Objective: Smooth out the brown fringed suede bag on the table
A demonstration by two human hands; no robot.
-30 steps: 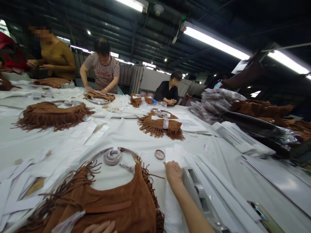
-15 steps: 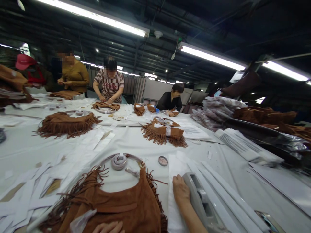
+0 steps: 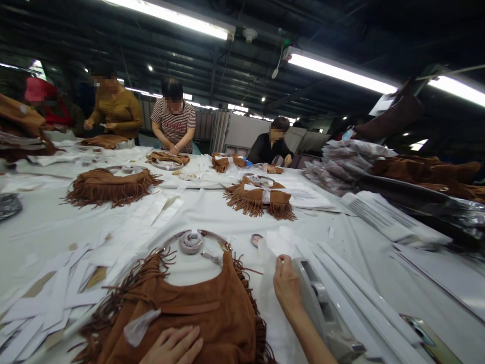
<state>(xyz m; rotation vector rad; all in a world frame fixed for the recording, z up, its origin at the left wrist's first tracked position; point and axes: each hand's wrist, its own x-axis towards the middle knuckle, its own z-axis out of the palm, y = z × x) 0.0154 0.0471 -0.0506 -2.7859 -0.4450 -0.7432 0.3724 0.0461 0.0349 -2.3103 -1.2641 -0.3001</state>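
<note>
A brown suede bag (image 3: pixel 189 313) with long fringes at both sides lies flat in front of me. My left hand (image 3: pixel 176 346) rests on its lower front, fingers stretched out. A small clear plastic piece (image 3: pixel 142 326) hangs on the bag near that hand. Above the bag's opening is its wrapped handle, with a coiled strap (image 3: pixel 190 242) inside the loop. To the right of the bag, my right hand (image 3: pixel 287 283) is closed in a pinch on a thin white sheet (image 3: pixel 278 241). A grey tape dispenser (image 3: pixel 322 308) stands right beside this hand.
White paper strips (image 3: pixel 56 298) are scattered at left. Two fringed bags (image 3: pixel 109 188) lie farther back. A small round roll (image 3: pixel 256 239) sits beyond the sheet. Long white strips (image 3: pixel 352 288), bagged goods (image 3: pixel 341 164) and a metal-ended tool (image 3: pixel 428 333) are at right. Several co-workers stand across the table.
My left hand has come farther into view over the bag. The white sheet in my right hand has shifted and its far end looks raised, partly covering the round roll. The camera view has moved slightly.
</note>
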